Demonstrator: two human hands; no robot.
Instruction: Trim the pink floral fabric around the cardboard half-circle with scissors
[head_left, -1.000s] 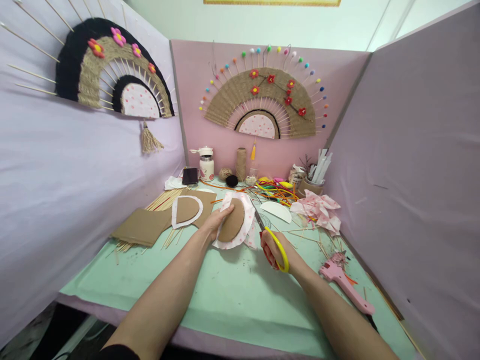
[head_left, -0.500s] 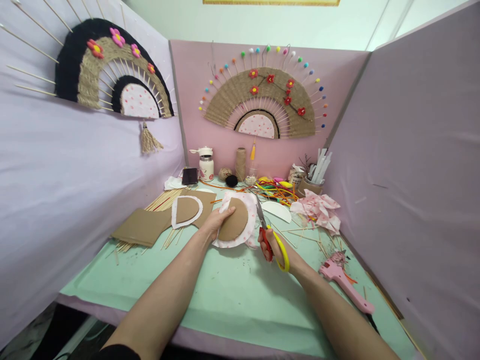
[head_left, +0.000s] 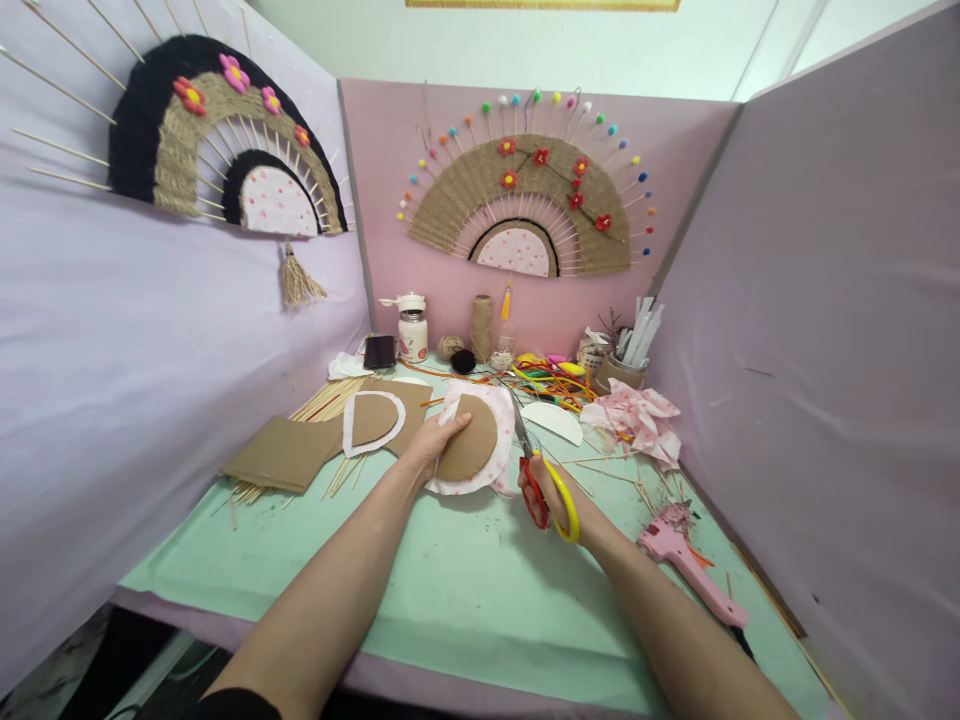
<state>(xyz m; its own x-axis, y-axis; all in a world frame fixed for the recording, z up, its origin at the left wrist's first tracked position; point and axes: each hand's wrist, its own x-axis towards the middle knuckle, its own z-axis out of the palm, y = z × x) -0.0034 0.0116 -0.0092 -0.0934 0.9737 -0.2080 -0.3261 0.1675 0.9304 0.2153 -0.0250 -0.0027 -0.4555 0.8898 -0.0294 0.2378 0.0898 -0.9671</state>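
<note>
Left hand [head_left: 433, 445] fingers are pinching the stiff, light cardboard half-disc [head_left: 466, 440] at its 9 o'clock edge; right hand [head_left: 559, 497] fingers are gripping the scissors [head_left: 541, 478], trimming limp fabric [head_left: 504, 420] at 3 o'clock

No readable txt, labels, brands or nos. anywhere in frame. White bottle [head_left: 412, 330] at centre back of table has a reddish print, too small to make out. Dark small box [head_left: 380, 352] just left of it: nothing legible on it. Gold frame strip [head_left: 544, 5] at top edge: no lettering visible.
</note>
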